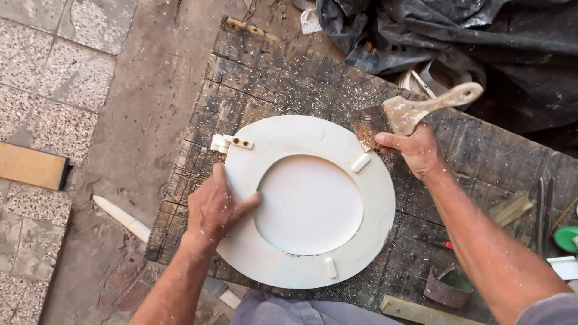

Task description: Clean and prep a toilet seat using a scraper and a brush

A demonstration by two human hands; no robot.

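White toilet seat (313,265) lying flat, underside up, on a scored, dust-strewn wooden board (271,84); 3 small white bumpers and a hinge bracket (238,142) show on its ring. Black plastic sheeting (481,36) lies beyond the board, a green object (566,238) at its right edge, a white tapered piece (120,218) on the ground to the left. Left hand (215,207) pressed palm-down on the ring, thumb at the inner opening. Right hand (414,147) clenched around a wooden-handled brush (409,111), bristles at the seat's far rim.
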